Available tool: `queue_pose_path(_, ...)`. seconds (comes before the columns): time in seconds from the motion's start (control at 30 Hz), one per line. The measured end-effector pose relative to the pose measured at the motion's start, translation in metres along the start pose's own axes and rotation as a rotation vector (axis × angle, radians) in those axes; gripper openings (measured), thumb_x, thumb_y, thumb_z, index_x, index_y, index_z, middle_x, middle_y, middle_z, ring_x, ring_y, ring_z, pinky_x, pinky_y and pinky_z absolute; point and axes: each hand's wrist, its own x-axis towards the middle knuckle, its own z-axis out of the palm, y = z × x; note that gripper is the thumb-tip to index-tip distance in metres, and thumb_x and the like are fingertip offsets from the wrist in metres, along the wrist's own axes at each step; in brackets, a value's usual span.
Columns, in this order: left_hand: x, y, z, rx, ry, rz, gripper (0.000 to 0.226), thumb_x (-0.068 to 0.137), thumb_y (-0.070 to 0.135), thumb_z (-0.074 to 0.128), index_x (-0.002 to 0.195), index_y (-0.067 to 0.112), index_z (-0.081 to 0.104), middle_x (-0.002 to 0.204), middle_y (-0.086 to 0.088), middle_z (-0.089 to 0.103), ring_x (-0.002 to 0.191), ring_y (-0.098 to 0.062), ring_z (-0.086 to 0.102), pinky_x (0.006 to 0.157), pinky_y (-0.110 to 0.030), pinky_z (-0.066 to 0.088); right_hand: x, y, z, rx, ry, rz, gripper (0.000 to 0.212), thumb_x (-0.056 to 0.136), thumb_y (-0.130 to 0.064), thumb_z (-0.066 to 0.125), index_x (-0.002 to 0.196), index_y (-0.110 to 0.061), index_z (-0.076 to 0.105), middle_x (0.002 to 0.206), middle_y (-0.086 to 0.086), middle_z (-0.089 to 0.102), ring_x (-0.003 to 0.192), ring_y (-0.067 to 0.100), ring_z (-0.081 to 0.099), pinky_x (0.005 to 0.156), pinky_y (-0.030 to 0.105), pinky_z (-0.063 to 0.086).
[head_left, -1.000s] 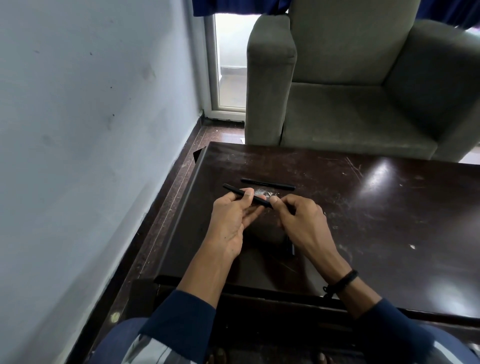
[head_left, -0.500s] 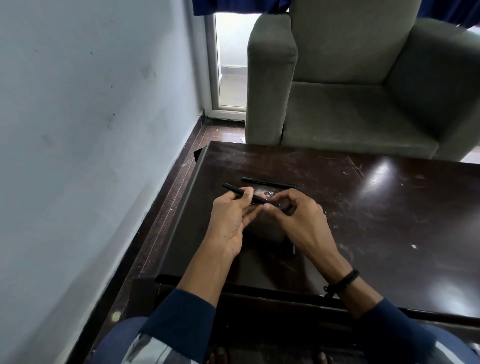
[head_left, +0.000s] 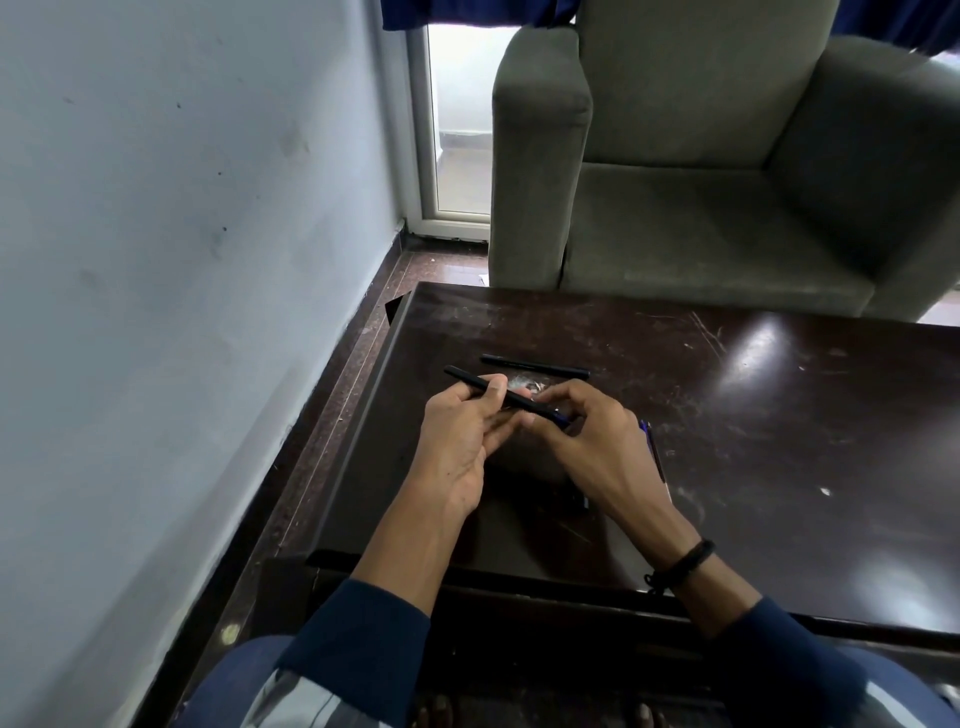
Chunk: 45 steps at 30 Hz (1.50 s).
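My left grip (head_left: 462, 431) is still pinching the slim, matte black pen (head_left: 514, 399) above the glossy, scratched worktop (head_left: 779, 441). My right grip (head_left: 592, 436), pinching its far end, is now exposing a blue tip.

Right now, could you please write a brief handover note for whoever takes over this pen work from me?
Left hand: grips the held black pen mid-barrel, above the table.
Right hand: fingertips pinch that pen's right end, where a blue bit shows.
Second black pen lies on the table just beyond; small shiny parts lie between it and the hands. A blue pen lies beside the right hand.
Done: hard to tell; the shiny parts lie loose.
Left: probably finish at the tip, then handle the loose parts.
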Motion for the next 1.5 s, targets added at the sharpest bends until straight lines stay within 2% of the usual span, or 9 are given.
queue_pose_path(0.17,0.000,-0.002,0.001,0.003,-0.008,0.003,0.018,0.099,0.007,0.061,0.110,-0.006,0.067,0.109,-0.022,0.074,0.097,-0.029,0.076,0.076,-0.028,0.062,0.001,0.001,0.002,-0.009,0.053,-0.009,0.007,0.093,-0.031,0.073,0.094,-0.026,0.068,0.077,-0.013,0.066,0.071,0.005,0.061,0.065,0.034,0.053)
queue_pose_path(0.53,0.002,-0.002,-0.001,0.018,-0.003,0.012,0.019,0.099,0.008,0.062,0.111,-0.006,0.067,0.110,-0.024,0.073,0.098,-0.028,0.075,0.077,-0.028,0.061,0.003,0.000,0.003,-0.054,-0.001,0.053,0.021,0.098,-0.046,0.061,0.086,-0.029,0.065,0.067,-0.008,0.069,0.059,0.013,0.065,0.063,0.042,0.057)
queue_pose_path(0.77,0.003,-0.001,-0.002,0.006,0.015,0.017,0.017,0.099,0.007,0.062,0.110,-0.005,0.067,0.110,-0.025,0.073,0.098,-0.029,0.075,0.077,-0.029,0.061,0.002,-0.002,0.002,-0.010,0.024,0.051,0.015,0.093,-0.044,0.070,0.096,-0.030,0.067,0.075,-0.007,0.071,0.068,0.011,0.066,0.063,0.035,0.054)
queue_pose_path(0.87,0.004,-0.002,-0.002,0.001,0.010,0.014,0.016,0.099,0.007,0.062,0.109,-0.004,0.067,0.110,-0.025,0.073,0.096,-0.028,0.076,0.076,-0.028,0.061,0.003,-0.002,0.001,0.020,0.023,0.069,0.012,0.093,-0.039,0.072,0.090,-0.028,0.067,0.069,-0.006,0.071,0.062,0.008,0.063,0.063,0.033,0.053)
queue_pose_path(1.0,0.002,-0.003,-0.001,-0.004,-0.012,0.022,0.017,0.099,0.007,0.062,0.110,-0.005,0.066,0.109,-0.024,0.074,0.098,-0.027,0.075,0.077,-0.029,0.061,0.003,-0.004,-0.005,0.271,-0.047,0.174,0.014,0.096,-0.032,0.071,0.086,-0.023,0.071,0.063,0.001,0.071,0.058,0.012,0.062,0.062,0.036,0.053)
queue_pose_path(1.07,0.001,-0.003,0.000,-0.049,-0.020,0.013,0.020,0.099,0.007,0.061,0.113,-0.006,0.065,0.109,-0.023,0.074,0.100,-0.027,0.075,0.078,-0.029,0.061,0.003,-0.004,-0.007,0.494,-0.062,0.235,0.011,0.094,-0.025,0.074,0.092,-0.014,0.073,0.064,0.003,0.071,0.059,0.015,0.064,0.060,0.030,0.052)
queue_pose_path(1.2,-0.001,-0.004,0.002,-0.160,-0.024,-0.060,0.024,0.096,0.007,0.064,0.116,-0.007,0.066,0.111,-0.022,0.074,0.099,-0.026,0.075,0.079,-0.028,0.062,0.004,-0.005,-0.012,0.861,-0.080,0.298,0.015,0.089,-0.009,0.076,0.103,-0.005,0.075,0.081,0.010,0.076,0.071,0.017,0.070,0.067,0.022,0.055)
queue_pose_path(1.4,-0.002,-0.002,0.002,-0.205,-0.093,-0.095,0.024,0.094,0.005,0.066,0.116,-0.006,0.068,0.108,-0.020,0.075,0.097,-0.026,0.076,0.083,-0.027,0.062,0.006,-0.006,-0.014,1.083,-0.020,0.326,0.013,0.090,-0.004,0.070,0.100,-0.005,0.077,0.081,0.010,0.075,0.073,0.014,0.070,0.074,0.021,0.056)
queue_pose_path(1.5,-0.005,0.000,0.002,-0.153,-0.136,-0.105,0.017,0.095,0.009,0.066,0.109,0.002,0.072,0.104,-0.017,0.077,0.093,-0.023,0.076,0.083,-0.026,0.061,0.006,-0.008,-0.015,1.181,0.035,0.356,0.011,0.094,-0.008,0.067,0.100,-0.005,0.076,0.078,0.007,0.073,0.067,0.011,0.067,0.067,0.018,0.057)
